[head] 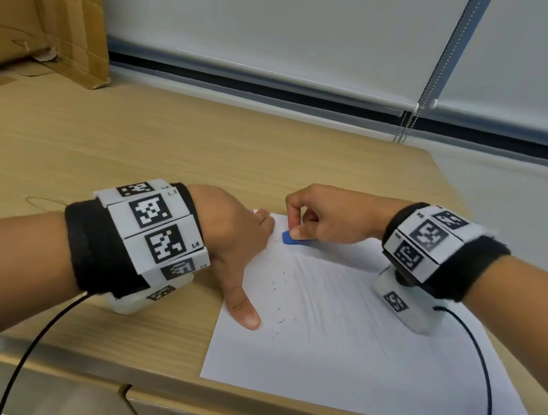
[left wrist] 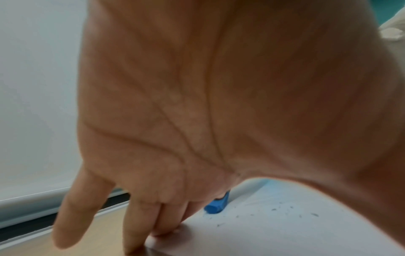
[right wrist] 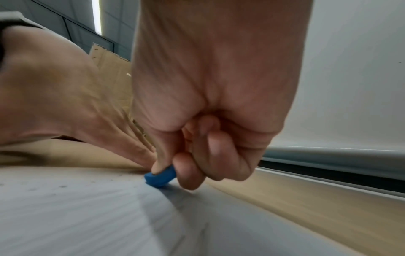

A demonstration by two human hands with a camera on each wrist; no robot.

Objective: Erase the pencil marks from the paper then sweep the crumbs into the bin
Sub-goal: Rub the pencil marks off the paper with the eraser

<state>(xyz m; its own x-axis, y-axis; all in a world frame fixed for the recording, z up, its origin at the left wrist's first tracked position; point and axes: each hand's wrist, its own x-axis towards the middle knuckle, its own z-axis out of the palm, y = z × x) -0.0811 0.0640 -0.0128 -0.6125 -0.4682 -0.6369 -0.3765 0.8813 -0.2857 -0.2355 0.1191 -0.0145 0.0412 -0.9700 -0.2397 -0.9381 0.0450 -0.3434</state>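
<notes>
Pinched between thumb and forefinger, the blue eraser (head: 293,238) sits low in the right hand (head: 330,216), its tip pressed on the far left part of the paper (head: 368,357), long axis lying roughly across the sheet. Just beside it, the left hand (head: 238,237) lies flat with fingers spread, pinning the paper's left edge to the table (head: 169,146). Faint pencil strokes run nearward from the eraser, and dark crumbs (head: 281,291) lie scattered between the hands; no bin shows.

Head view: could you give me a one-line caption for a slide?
Right hand rubs a blue eraser across paper that the left hand pins flat.
</notes>
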